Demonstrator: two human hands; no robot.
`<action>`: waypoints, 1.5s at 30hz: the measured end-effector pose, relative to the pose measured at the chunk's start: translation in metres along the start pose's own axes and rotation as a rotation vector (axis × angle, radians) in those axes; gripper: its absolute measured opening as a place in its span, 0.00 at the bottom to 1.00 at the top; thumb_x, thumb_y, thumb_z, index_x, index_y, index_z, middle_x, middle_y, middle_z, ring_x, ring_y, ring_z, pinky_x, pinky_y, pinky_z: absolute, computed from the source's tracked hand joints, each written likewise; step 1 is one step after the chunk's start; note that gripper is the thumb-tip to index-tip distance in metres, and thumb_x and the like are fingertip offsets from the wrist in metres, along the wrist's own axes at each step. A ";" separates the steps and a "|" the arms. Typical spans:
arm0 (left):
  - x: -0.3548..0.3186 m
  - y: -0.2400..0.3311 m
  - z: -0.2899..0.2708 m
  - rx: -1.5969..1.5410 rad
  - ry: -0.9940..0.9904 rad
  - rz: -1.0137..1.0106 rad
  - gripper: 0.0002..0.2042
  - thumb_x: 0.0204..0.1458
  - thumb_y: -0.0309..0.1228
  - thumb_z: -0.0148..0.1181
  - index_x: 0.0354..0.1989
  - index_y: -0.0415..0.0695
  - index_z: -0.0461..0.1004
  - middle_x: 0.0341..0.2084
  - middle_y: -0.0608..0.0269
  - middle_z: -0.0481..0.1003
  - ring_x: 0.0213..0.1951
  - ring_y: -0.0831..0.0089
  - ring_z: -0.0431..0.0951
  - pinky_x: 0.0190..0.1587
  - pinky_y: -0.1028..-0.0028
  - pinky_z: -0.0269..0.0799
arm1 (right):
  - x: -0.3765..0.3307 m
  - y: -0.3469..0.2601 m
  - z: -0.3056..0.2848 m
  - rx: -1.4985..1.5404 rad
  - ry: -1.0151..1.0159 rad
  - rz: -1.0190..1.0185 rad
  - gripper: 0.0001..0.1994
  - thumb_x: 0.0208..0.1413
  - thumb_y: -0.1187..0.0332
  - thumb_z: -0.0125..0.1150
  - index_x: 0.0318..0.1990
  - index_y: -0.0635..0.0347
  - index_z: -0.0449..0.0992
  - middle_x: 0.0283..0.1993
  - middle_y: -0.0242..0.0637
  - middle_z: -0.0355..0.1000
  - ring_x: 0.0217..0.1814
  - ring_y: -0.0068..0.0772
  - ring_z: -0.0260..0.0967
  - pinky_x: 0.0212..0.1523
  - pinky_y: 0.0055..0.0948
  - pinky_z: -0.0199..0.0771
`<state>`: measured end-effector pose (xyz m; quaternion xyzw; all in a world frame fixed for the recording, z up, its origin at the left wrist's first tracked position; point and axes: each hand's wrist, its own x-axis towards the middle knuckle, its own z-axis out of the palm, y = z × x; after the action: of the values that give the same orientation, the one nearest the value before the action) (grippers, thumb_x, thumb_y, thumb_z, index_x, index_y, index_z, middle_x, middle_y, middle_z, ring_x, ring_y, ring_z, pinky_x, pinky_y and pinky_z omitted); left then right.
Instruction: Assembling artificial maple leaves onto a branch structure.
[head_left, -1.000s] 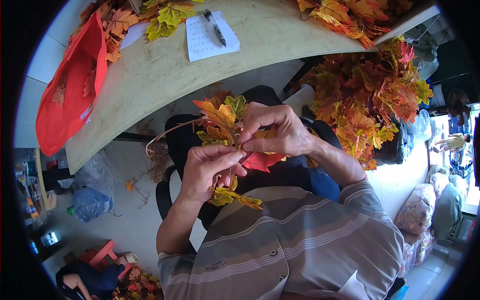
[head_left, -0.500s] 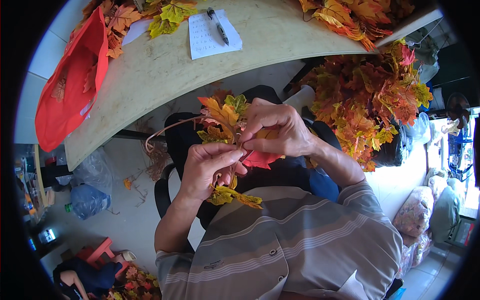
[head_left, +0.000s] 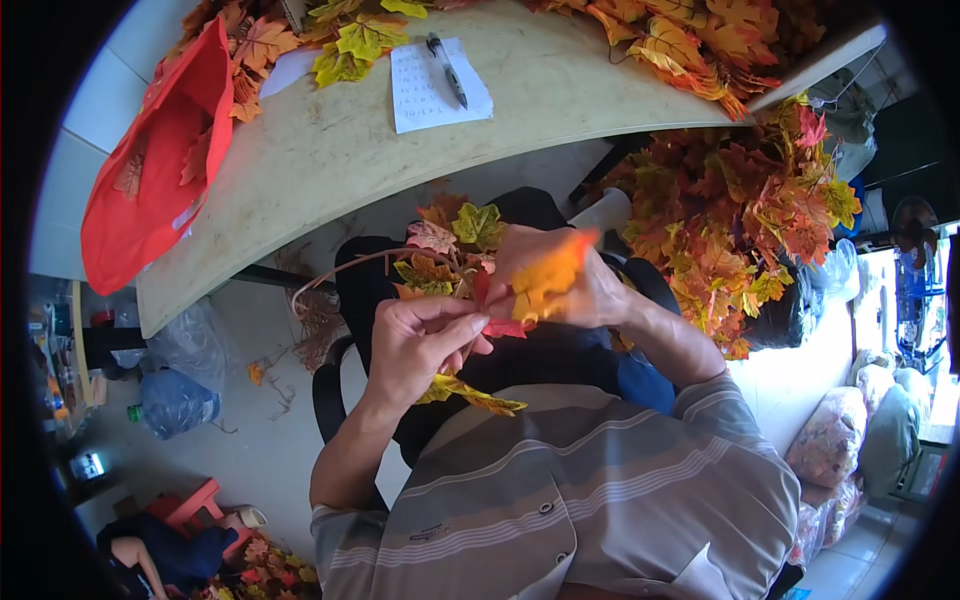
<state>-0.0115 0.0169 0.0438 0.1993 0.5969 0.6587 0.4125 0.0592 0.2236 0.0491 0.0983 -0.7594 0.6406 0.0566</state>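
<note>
My left hand [head_left: 420, 345] pinches a garland of artificial autumn leaves [head_left: 450, 250] on a brown wire stem [head_left: 340, 272] that loops off to the left. My right hand [head_left: 580, 290] sits just right of it, fingers closed on a loose orange-yellow leaf [head_left: 545, 275], blurred, held against the stem. A red leaf [head_left: 500, 325] sticks out between both hands, and a yellow-green leaf [head_left: 470, 392] hangs below my left hand.
A curved beige table [head_left: 330, 150] ahead carries a red bag [head_left: 150, 180], loose leaves [head_left: 350, 40], a note sheet [head_left: 430, 85] with a pen [head_left: 448, 68]. A big heap of leaf garlands [head_left: 740, 220] lies at my right. Plastic bags [head_left: 175, 400] and a red stool [head_left: 190, 505] stand on the floor.
My right hand has brought an orange-yellow leaf up over its fingers, where the bare knuckles showed before. The left hand has kept its grip on the stem.
</note>
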 end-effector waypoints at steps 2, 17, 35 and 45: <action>-0.002 0.002 0.001 0.016 0.002 0.030 0.06 0.51 0.23 0.60 0.34 0.33 0.79 0.19 0.56 0.78 0.14 0.85 0.71 0.18 0.87 0.64 | -0.001 0.000 -0.002 -0.197 -0.026 -0.151 0.10 0.41 0.70 0.73 0.30 0.60 0.78 0.29 0.34 0.74 0.33 0.31 0.68 0.35 0.29 0.68; -0.004 -0.004 0.004 0.186 0.072 0.146 0.06 0.53 0.23 0.60 0.36 0.33 0.78 0.24 0.59 0.79 0.24 0.82 0.77 0.26 0.83 0.71 | 0.004 -0.006 -0.001 -0.268 -0.070 -0.216 0.08 0.39 0.75 0.69 0.30 0.62 0.77 0.30 0.36 0.75 0.31 0.32 0.71 0.36 0.29 0.69; -0.005 -0.017 0.015 0.650 0.189 0.450 0.07 0.47 0.18 0.60 0.36 0.34 0.77 0.26 0.53 0.78 0.27 0.67 0.80 0.31 0.76 0.72 | -0.002 -0.013 0.007 -0.416 0.002 -0.112 0.09 0.40 0.70 0.71 0.25 0.60 0.75 0.26 0.35 0.72 0.31 0.40 0.68 0.32 0.33 0.67; 0.000 -0.016 0.013 0.517 0.248 0.419 0.07 0.45 0.17 0.59 0.34 0.32 0.77 0.23 0.62 0.78 0.24 0.81 0.76 0.30 0.81 0.70 | -0.007 -0.004 0.014 -0.273 0.113 0.015 0.08 0.39 0.73 0.71 0.29 0.62 0.79 0.30 0.37 0.75 0.32 0.31 0.73 0.32 0.28 0.71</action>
<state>0.0030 0.0237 0.0315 0.3338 0.7354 0.5755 0.1286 0.0678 0.2100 0.0495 0.0477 -0.8357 0.5365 0.1074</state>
